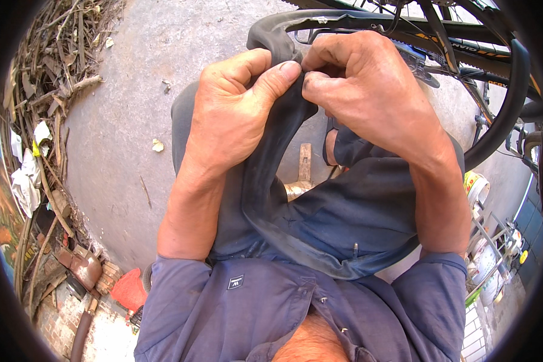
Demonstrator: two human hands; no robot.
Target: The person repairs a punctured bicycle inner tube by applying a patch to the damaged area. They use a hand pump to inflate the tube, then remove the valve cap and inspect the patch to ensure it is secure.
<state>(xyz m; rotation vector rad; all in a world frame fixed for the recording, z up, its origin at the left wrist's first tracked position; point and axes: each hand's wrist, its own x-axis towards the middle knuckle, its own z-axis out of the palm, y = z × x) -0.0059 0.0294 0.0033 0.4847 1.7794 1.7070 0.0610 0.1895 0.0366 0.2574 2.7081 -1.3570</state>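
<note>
A black bicycle inner tube [260,175] runs across my lap, up between my hands and away in a large loop to the upper right. Its metal valve stem [355,248] sticks up near my waist. My left hand [232,102] is closed round the tube, the thumb pressed on top. Close beside that thumb, my right hand [368,84] pinches the same stretch of tube between thumb and curled fingers. Whether anything small lies between the right fingertips is hidden.
A bicycle [446,48] with black and orange parts fills the upper right. Sticks and scraps [54,90] are heaped along the left. A red cloth-like thing [128,289] lies at the lower left. At the right stand a white bucket [476,188] and a metal rack [495,241].
</note>
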